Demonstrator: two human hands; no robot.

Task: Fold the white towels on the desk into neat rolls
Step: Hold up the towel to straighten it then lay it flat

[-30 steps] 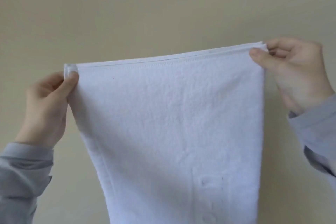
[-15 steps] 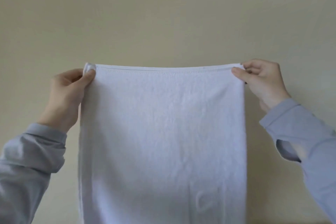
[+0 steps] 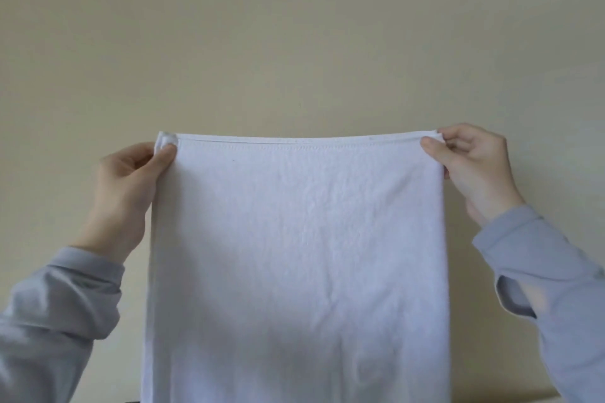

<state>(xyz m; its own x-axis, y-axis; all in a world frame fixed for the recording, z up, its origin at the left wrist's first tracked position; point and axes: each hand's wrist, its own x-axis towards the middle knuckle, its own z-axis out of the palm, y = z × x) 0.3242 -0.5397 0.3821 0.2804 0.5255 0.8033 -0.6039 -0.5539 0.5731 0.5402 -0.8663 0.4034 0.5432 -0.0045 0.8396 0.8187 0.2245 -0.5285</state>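
The right hand (image 3: 471,170) has dropped, so the towel (image 3: 294,255) hangs level.

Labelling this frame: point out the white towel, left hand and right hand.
white towel (image 3: 298,239), head view, cloth's middle.
left hand (image 3: 124,193), head view, hand's middle.
right hand (image 3: 471,167), head view, hand's middle.

Left hand (image 3: 122,193) and right hand (image 3: 471,167) pinch the white towel's (image 3: 298,255) top corners, hanging it flat.

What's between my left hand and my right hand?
The white towel: its hemmed top edge runs from the left hand to the right hand, seen in the head view.
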